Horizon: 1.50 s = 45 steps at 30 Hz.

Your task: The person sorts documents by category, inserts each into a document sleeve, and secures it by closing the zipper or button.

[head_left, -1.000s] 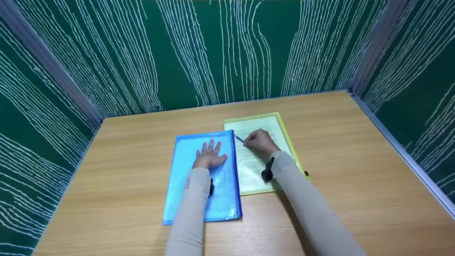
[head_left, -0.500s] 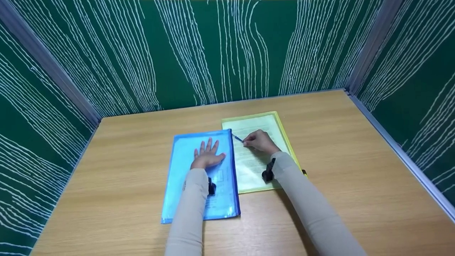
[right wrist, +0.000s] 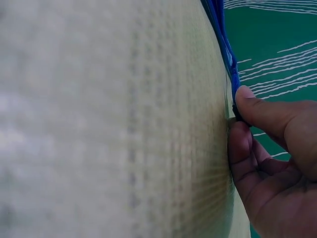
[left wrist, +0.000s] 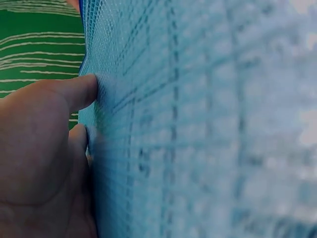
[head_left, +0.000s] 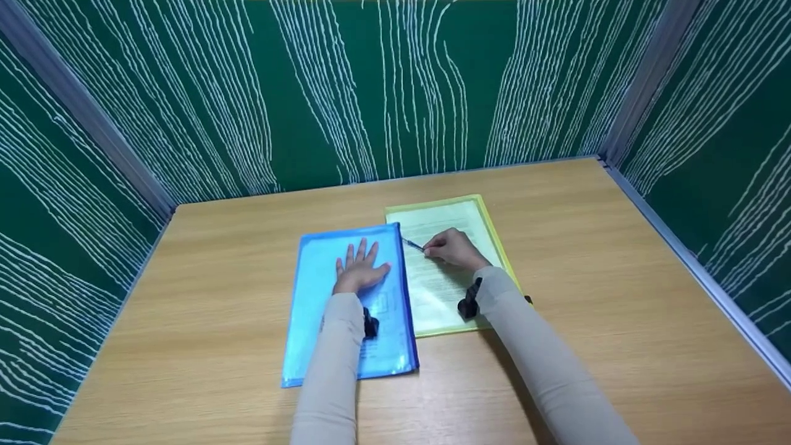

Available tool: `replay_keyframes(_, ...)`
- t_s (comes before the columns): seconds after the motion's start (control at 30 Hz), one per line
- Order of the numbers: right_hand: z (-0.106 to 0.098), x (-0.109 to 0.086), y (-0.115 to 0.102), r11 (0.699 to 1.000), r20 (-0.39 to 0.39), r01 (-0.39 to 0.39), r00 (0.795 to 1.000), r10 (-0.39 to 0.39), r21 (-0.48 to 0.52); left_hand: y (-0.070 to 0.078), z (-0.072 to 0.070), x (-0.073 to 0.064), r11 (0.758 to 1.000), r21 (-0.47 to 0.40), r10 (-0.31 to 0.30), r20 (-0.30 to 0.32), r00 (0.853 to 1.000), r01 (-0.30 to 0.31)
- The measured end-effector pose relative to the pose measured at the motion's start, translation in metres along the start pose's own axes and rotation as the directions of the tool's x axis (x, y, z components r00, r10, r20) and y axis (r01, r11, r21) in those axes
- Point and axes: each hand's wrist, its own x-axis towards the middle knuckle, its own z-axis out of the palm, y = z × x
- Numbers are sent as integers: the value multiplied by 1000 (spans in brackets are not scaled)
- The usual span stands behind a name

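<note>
A blue mesh zip folder (head_left: 383,315) with printed paper inside lies on the table. Spread flat on its upper half is my left hand (head_left: 359,272); in the left wrist view the thumb (left wrist: 81,91) touches the mesh. My right hand (head_left: 454,248) pinches a thin blue zipper pull (head_left: 412,245) between thumb and forefinger, just right of the folder's top right corner. The right wrist view shows the dark end of the pull between the fingertips (right wrist: 242,94). Beneath that hand lies a yellow folder (head_left: 442,296) holding a printed sheet, its left part covered by the blue one.
The wooden table (head_left: 222,296) carries both folders near its middle. A small dark tab (head_left: 528,300) sticks out at the yellow folder's lower right. Green walls (head_left: 426,86) with white wavy lines stand behind and at both sides.
The right hand and the pull have shifted slightly downward in the head view over the last half second. The left hand stays spread on the blue folder.
</note>
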Motion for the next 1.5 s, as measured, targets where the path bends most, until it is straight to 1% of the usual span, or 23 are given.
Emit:
replay_keyframes(0.17,3,-3,0,1000,20,-4,1000,5,-14,-3,-1,0,1000,-4,-23,-28,999,23)
replay_keyframes(0.37,4,-4,0,1000,16,-21,1000,21,-6,-3,-2,2,999,-15,-37,-46,998,37)
replay_keyframes(0.5,3,-5,-2,1000,22,-8,1000,8,-8,-4,-3,3,998,-32,-47,-55,997,45)
replay_keyframes(0.7,-1,-6,-5,999,32,33,999,-32,-32,-3,-4,3,999,-31,-22,-57,998,20)
replay_keyframes(0.87,-2,-5,-5,997,50,53,997,-50,-59,-3,-4,5,999,-32,-38,-56,998,36)
replay_keyframes(1.0,-3,-6,-3,999,62,21,998,-18,-49,-1,-4,9,998,-36,-53,-54,997,51)
replay_keyframes(1.1,-5,-8,-5,999,63,1,998,2,-50,2,-5,10,998,-38,-48,-50,998,47)
replay_keyframes(1.2,-6,-9,-7,998,60,-2,998,7,-70,4,-8,10,998,-42,-41,-49,998,39)
replay_keyframes(1.3,-6,-10,-7,997,71,7,998,-1,-78,4,-9,11,998,-44,-47,-52,998,45)
replay_keyframes(1.43,-4,-12,-7,995,93,33,995,-24,-99,0,-8,12,996,-51,-75,-62,995,72)
replay_keyframes(1.5,-4,-13,-6,992,109,63,993,-50,-111,-1,-8,12,995,-50,-90,-65,994,87)
